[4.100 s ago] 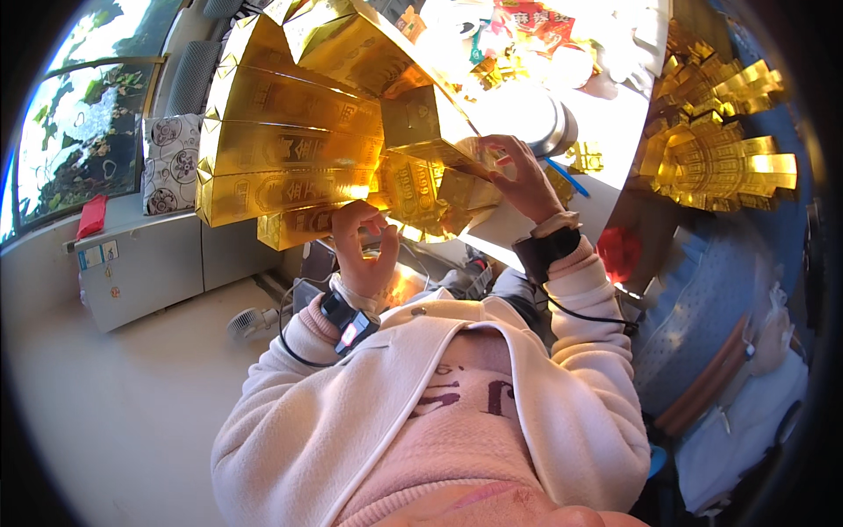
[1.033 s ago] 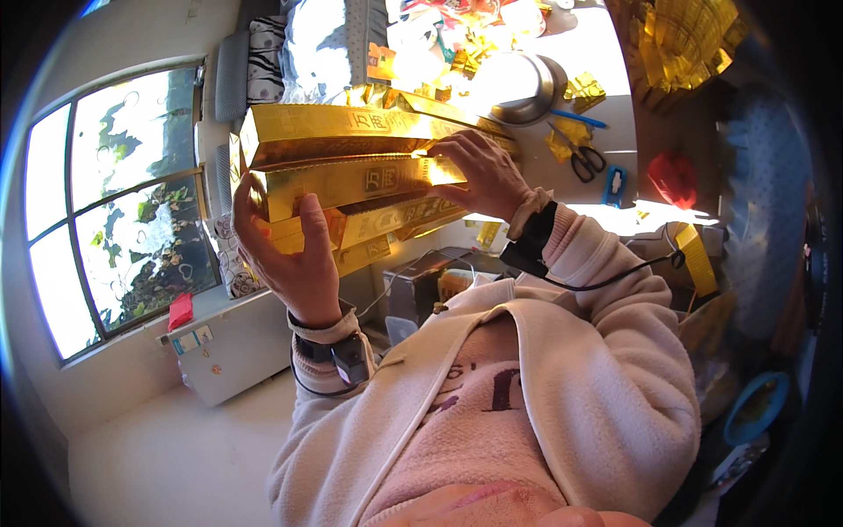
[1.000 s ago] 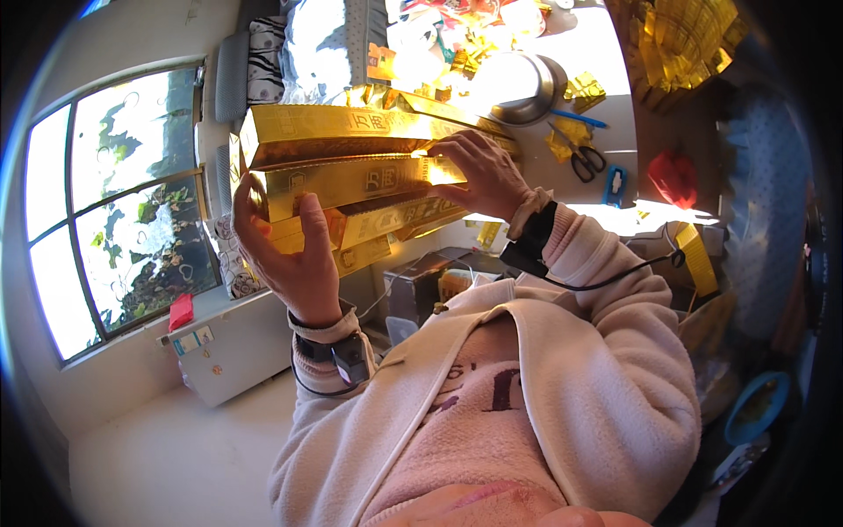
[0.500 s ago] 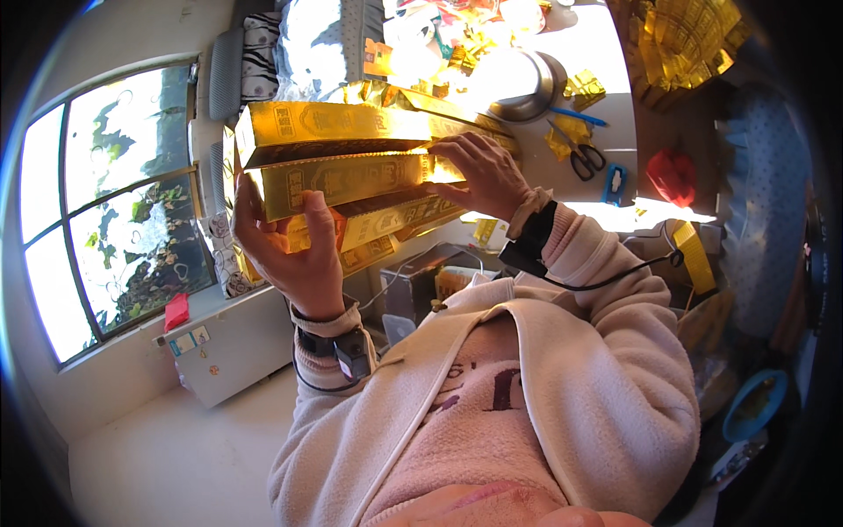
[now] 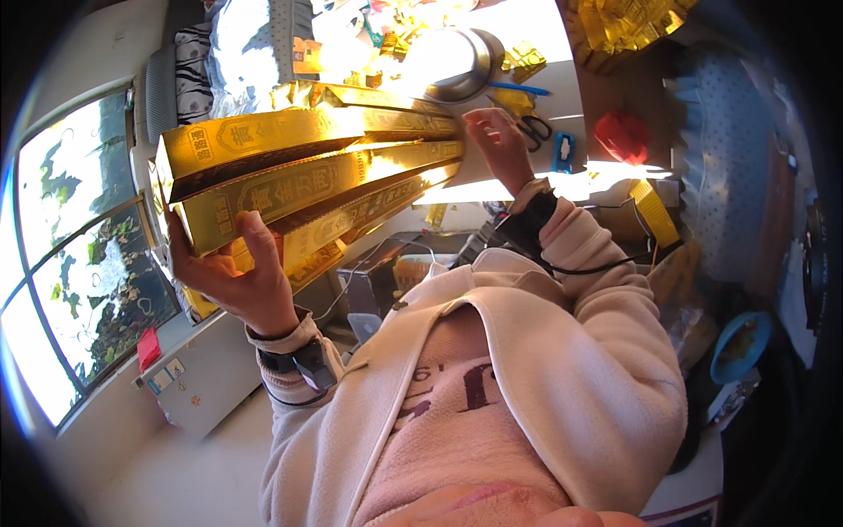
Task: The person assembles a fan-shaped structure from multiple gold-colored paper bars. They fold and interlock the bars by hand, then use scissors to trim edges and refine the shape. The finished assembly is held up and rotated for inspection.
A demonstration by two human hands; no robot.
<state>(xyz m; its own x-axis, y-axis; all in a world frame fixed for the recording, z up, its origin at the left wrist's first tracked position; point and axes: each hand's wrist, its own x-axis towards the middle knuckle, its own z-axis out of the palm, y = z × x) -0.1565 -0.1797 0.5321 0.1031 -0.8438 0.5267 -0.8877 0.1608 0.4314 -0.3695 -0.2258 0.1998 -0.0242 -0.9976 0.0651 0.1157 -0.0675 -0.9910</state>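
My left hand (image 5: pixel 241 277) is wrapped round the left end of a long gold paper box (image 5: pixel 325 180), its thumb on the near face. A second long gold box (image 5: pixel 263 139) lies along its far side, and more gold pieces show below and behind. Both have embossed patterns and a shiny face. To the right, just past the boxes' other ends, my right hand (image 5: pixel 499 145) is in the air with nothing in it, fingers loosely bent and apart. Behind it, black-handled scissors (image 5: pixel 536 132) lie on the table, partly hidden by the hand.
On the white table (image 5: pixel 562 88) sit a metal bowl (image 5: pixel 465 75), a blue pen (image 5: pixel 520 89), a blue tool (image 5: pixel 564 152) and gold scraps (image 5: pixel 524 60). A red bag (image 5: pixel 622 137) lies to the right. Below the boxes stands a dark carton (image 5: pixel 369 279); a window (image 5: pixel 88 237) is at left.
My right hand has come off the gold boxes and moved toward the scissors. The left hand keeps its hold on the box. The whole view has shifted, so the scene sits further left.
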